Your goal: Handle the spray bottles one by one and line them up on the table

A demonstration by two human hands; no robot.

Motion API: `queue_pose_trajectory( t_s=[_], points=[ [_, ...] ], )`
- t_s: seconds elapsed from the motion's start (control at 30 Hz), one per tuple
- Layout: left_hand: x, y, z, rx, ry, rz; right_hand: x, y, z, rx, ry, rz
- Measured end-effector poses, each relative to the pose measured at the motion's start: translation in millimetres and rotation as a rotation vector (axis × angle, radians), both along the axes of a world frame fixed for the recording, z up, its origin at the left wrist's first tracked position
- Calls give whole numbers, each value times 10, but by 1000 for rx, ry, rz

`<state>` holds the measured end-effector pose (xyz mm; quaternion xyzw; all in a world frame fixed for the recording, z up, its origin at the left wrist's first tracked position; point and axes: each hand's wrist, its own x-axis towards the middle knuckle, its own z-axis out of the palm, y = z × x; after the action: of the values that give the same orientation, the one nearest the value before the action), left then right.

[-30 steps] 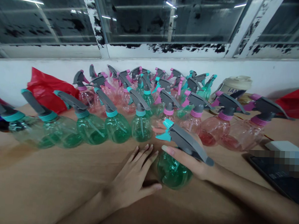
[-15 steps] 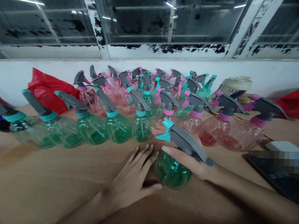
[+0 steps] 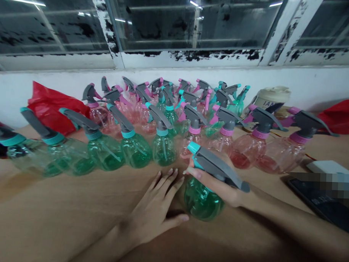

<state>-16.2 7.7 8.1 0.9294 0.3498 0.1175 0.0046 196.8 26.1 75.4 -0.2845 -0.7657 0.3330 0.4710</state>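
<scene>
A green spray bottle [image 3: 202,202] with a grey head and turquoise nozzle stands upright before me. My right hand [image 3: 222,188] is wrapped round its neck and head, fingers curled at the trigger, which is drawn in and mostly covered. The nozzle points to the left and away from me. My left hand [image 3: 153,208] lies flat on the wooden table [image 3: 74,215], fingers spread and holding nothing, just left of the bottle. Beyond both hands is a row of similar bottles, green ones [image 3: 136,150] to the left and pink ones [image 3: 248,152] to the right.
More spray bottles crowd behind the front row, near the white wall [image 3: 310,82]. Red plastic bags [image 3: 53,107] [image 3: 339,115] lie at both sides. A pale tub [image 3: 273,97] stands at the back right. A phone [image 3: 318,201] and a white box [image 3: 328,167] are at the right.
My right hand's fingers have closed further, pulling the bottle's trigger in toward the neck. The left hand stays flat. The view has shifted slightly.
</scene>
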Motion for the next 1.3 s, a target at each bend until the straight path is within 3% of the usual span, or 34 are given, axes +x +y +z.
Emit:
queue_pose_trajectory(
  t_s=[0.17, 0.33, 0.63, 1.03, 1.3],
  points=[
    [1, -6, 0, 46, 4, 7, -6, -29, 26, -78, 23, -9],
    [9, -10, 12, 63, 17, 10, -3, -52, 20, -19, -10, -104],
    [0, -4, -19, 51, -9, 4, -1, -35, 15, -24, -12, -95],
    [19, 2, 49, 43, 41, 4, -1, -51, 39, -55, 49, -40],
    [1, 9, 15, 21, 20, 1, 4, -16, 41, 16, 13, -24]
  ],
)
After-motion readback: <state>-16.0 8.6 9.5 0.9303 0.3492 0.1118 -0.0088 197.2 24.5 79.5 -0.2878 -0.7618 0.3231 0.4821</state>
